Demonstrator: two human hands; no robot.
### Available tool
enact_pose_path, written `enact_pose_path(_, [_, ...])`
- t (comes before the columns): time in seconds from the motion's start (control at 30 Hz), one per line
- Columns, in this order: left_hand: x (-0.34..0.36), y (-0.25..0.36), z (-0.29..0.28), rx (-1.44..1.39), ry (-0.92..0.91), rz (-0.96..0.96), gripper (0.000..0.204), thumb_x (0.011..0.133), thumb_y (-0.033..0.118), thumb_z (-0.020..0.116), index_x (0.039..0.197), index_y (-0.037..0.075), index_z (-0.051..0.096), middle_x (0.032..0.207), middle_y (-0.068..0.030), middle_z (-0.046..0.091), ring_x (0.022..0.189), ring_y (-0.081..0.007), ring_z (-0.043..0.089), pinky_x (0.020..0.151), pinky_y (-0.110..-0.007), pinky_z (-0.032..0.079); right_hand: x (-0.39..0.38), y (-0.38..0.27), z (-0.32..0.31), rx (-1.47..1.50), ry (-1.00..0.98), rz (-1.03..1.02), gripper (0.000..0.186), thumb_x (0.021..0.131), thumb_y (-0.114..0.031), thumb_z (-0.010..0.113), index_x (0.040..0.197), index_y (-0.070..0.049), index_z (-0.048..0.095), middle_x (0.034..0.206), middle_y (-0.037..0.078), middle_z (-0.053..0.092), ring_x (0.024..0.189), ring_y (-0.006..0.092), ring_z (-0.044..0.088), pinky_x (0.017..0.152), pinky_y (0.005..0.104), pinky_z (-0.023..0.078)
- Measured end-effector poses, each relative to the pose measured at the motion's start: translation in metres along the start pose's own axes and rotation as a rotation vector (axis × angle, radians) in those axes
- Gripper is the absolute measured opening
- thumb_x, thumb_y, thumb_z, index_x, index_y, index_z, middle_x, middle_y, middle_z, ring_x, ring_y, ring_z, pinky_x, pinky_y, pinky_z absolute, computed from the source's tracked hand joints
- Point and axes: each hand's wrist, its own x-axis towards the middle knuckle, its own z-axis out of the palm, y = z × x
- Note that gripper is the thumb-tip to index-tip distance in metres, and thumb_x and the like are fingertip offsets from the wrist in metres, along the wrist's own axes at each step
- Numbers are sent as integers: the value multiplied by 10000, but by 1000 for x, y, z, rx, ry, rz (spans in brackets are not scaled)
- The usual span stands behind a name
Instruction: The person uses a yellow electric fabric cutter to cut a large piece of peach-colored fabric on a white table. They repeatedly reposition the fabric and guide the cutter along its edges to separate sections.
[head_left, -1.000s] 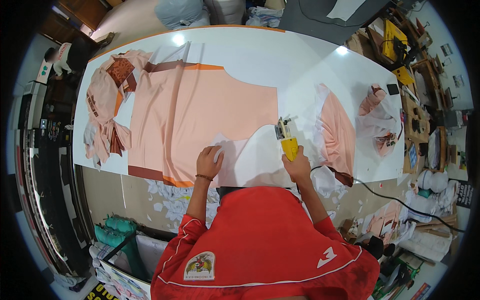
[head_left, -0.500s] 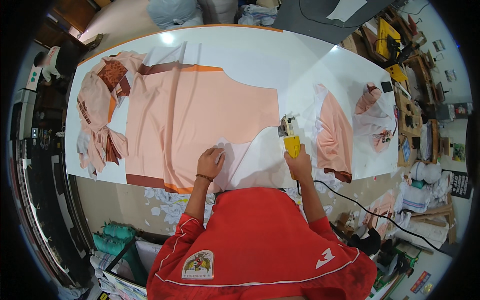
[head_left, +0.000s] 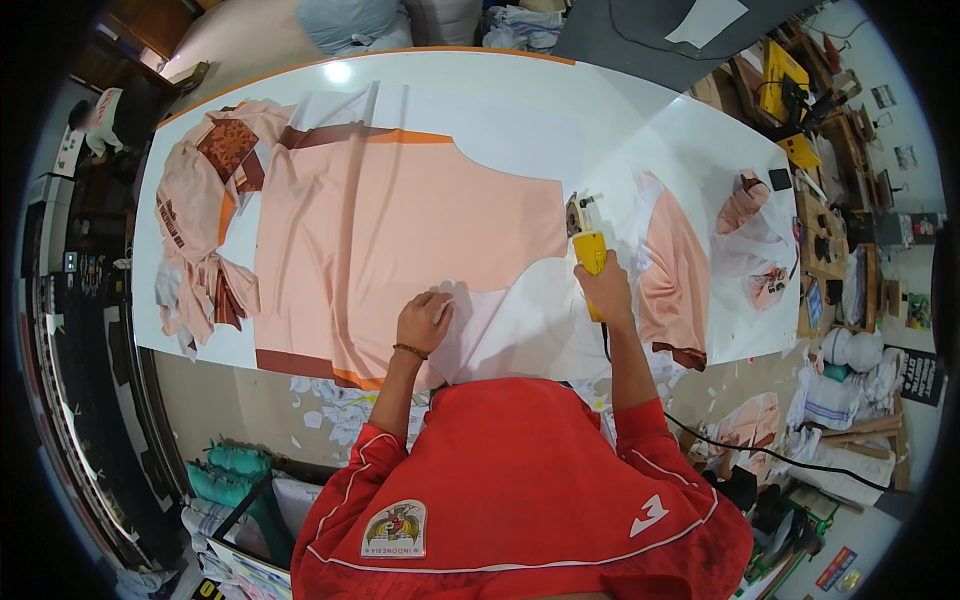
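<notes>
Compared with the earlier head view, the yellow cutter sits farther up the short edge of the peach panel on the tabletop, wrapped in the right hand's grip. The left hand lies loosely spread. The lower curve looks cut; the upper's white margin seems uncut.

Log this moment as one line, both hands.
left hand: on peach fabric | right hand: gripping yellow tool | tool head: beside fabric's right edge

Place: a garment workshop is showing
Table: peach fabric panels are lying
Floor: white scraps are littering
</notes>
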Motion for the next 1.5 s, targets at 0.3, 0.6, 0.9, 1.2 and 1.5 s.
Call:
enact_pose_path(0.3, [1, 7, 2, -13, -20, 4, 184, 961, 192, 720, 1106, 87, 761, 1044, -134, 755, 941, -335, 729, 841, -453, 594, 84, -33, -8, -46, 5, -32, 722, 839, -535, 725, 1321, -29, 542, 1205, 289, 716, 1111, 471, 717, 932, 550, 576])
enact_pose_path(0.6, [35, 81, 66, -84, -278, 225, 296, 945, 250, 745, 1197, 94, 728, 1152, -158, 728, 1058, -373, 691, 945, -470, 562, 95, 0, -52, 247, -174, -137, 608, 822, -479, 806, 1164, 6, 676, 992, 189, 755, 935, 302, 745, 823, 450, 574])
enact_pose_path(0.9, [38, 163, 156, 132, -539, 378, 768, 910, 351, 784, 1569, 107, 475, 1461, -116, 556, 1383, -324, 493, 1102, -497, 463, 30, 98, -128, 385, -271, -21, 472, 881, -305, 801, 1198, 28, 693, 978, 111, 733, 852, 201, 706, 768, 367, 553])
enact_pose_path(1.2, [40, 139, 166, -86, -666, 318, 233, 948, 199, 724, 1159, 101, 722, 1322, -124, 681, 1257, -354, 604, 1110, -458, 480, 90, 113, -124, 886, -173, 33, 434, 968, -289, 736, 1285, -6, 650, 937, 96, 685, 712, 208, 681, 608, 370, 576])
enact_pose_path(1.5, [-71, 87, 38, -1531, -327, -573, 289, 685, 191, 702, 810, -65, 656, 1156, -307, 749, 1093, -416, 727, 1086, -529, 515, 212, 74, -93, 1125, -262, 10, 458, 963, -389, 734, 1233, -46, 597, 814, 137, 681, 611, 265, 700, 549, 392, 579])
